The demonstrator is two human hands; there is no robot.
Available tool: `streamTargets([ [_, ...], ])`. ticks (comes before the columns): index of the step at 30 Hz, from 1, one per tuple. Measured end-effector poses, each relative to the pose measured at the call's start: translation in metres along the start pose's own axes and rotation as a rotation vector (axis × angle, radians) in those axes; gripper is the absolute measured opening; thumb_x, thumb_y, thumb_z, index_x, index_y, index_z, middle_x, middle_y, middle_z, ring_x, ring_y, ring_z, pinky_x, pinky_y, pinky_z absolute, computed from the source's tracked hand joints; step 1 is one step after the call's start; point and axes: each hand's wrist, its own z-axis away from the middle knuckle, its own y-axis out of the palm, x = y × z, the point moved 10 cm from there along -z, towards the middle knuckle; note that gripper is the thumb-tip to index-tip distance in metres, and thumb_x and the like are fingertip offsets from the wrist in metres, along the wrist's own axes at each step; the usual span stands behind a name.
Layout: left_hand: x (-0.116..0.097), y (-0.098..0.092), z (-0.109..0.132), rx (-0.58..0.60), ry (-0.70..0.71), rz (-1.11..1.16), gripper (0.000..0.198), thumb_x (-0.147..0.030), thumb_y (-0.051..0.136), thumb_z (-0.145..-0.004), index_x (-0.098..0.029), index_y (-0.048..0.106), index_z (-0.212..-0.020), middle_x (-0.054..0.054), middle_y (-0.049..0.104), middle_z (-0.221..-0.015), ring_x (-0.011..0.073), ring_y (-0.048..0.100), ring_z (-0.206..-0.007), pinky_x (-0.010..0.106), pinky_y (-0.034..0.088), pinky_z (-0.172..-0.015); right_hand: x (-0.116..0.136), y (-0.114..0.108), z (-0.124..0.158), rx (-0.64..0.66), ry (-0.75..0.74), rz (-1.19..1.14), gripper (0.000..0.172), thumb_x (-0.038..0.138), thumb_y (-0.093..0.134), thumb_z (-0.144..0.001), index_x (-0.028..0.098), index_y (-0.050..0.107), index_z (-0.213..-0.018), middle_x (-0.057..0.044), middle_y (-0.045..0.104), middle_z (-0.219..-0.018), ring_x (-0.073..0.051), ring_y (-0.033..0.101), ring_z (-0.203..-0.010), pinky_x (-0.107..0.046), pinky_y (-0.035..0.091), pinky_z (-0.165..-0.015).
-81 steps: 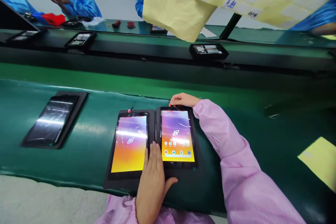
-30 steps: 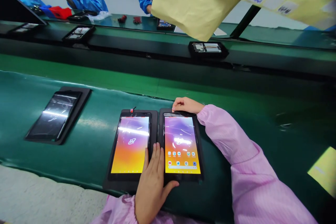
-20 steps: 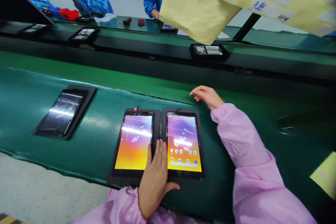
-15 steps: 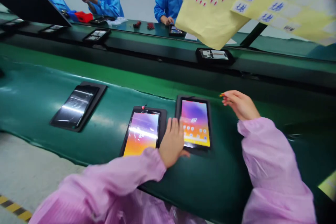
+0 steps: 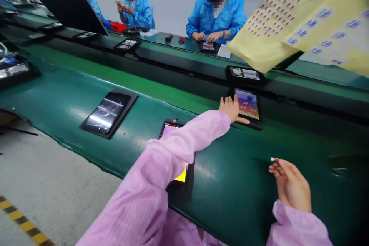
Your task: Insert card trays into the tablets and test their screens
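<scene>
Slid away from its neighbour, the tablet point(image 5: 247, 103) now lies under the open left hand point(image 5: 229, 108), while the right hand point(image 5: 290, 186) has pulled back, pinching a small orange-tipped piece point(image 5: 274, 159)

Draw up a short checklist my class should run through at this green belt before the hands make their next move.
1. Left hand is against the lit tablet: ok.
2. Lit tablet's screen shows app icons: ok.
3. Lit tablet sits in its black tray: ok.
4. Right hand pinches the small red-and-white tab: ok.
5. Nearer tablet is fully visible: not ok, the left sleeve covers most of it.
6. Dark tablet is showing a lit screen: not ok, its screen is dark.
</scene>
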Motion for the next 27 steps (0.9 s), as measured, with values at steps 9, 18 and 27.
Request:
streamTargets([
  [9, 0.148, -0.029, 0.326, 0.177, -0.229, 0.204, 0.146, -0.069, 0.076, -0.054, 0.002, -0.009, -0.149, 0.038, 0.014, -0.15, 0.0446, 0.011, -0.143, 0.064, 0.015, -0.113, -0.051, 0.108, 0.075, 0.355, 0.19, 0.108, 0.042, 0.06, 0.073, -0.065, 0.025, 0.059, -0.083, -0.006, 0.071, -0.097, -0.022, 0.069, -0.086, -0.036, 0.059, -0.073],
  [18, 0.067, 0.047, 0.279, 0.29, -0.083, 0.405, 0.153, -0.089, 0.058, -0.047, 0.006, -0.009, -0.148, 0.039, 0.002, -0.151, 0.0455, -0.004, -0.143, 0.067, 0.004, -0.113, -0.037, 0.119, 0.1, 0.376, 0.074, 0.323, 0.047, 0.067, 0.061, -0.076, 0.021, 0.053, -0.084, -0.011, 0.064, -0.123, -0.02, 0.066, -0.091, -0.045, 0.049, -0.095],
  [27, 0.024, 0.058, 0.254, 0.24, -0.007, 0.427, 0.128, -0.082, 0.049, -0.069, -0.003, -0.009, -0.15, 0.034, 0.006, -0.154, 0.0401, 0.001, -0.146, 0.066, 0.011, -0.115, -0.018, -0.036, 0.057, -0.097, -0.143, 0.651, 0.049, 0.069, 0.052, -0.076, 0.021, 0.058, -0.077, -0.008, 0.066, -0.084, -0.026, 0.062, -0.085, -0.053, 0.048, -0.085],
])
